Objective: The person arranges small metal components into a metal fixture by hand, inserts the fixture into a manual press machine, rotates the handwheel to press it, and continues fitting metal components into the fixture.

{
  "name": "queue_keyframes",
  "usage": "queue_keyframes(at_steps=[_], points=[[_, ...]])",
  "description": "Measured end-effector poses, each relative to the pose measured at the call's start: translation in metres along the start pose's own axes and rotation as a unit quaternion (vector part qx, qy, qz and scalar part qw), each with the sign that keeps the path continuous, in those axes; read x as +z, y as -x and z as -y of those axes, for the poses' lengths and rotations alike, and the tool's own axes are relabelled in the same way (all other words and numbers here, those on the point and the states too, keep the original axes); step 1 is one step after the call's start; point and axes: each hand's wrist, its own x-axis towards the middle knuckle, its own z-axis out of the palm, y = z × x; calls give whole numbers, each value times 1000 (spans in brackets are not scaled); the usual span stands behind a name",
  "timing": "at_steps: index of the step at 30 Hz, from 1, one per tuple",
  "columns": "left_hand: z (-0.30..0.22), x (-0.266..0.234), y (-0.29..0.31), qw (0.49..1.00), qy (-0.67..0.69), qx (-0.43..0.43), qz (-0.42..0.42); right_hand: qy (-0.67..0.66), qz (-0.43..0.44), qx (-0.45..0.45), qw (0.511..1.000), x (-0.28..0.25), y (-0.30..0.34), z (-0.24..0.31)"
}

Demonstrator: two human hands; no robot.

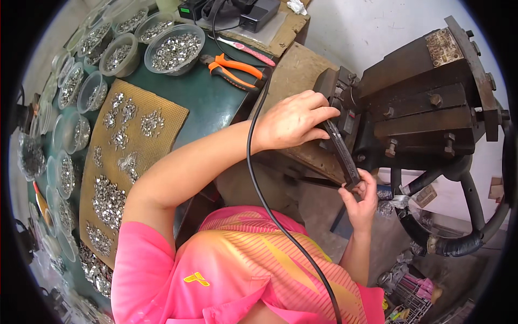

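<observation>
Beside one dark press point(415, 102), the left hand point(291, 120) and right hand point(362, 202) grip opposite ends of one black bar point(343, 154); one cable point(249, 154) crosses before the left wrist.

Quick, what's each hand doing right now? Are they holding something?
Left hand: closed, holding the upper end of a dark bar.
Right hand: closed, fingers and thumb pinching the same bar's lower end.

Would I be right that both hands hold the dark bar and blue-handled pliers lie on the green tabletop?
No: the head view shows orange-handled pliers on the green tabletop; the left hand and right hand hold the dark bar.
</observation>
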Motion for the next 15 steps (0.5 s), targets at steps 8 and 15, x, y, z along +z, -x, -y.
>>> queue_keyframes(at_steps=[8,15], points=[[-43,-5,31,999,21,29,3,125,79,-104,984,24,-18,31],[-83,11,50,986,117,-117,20,220,46,-212,951,70,-33,53]])
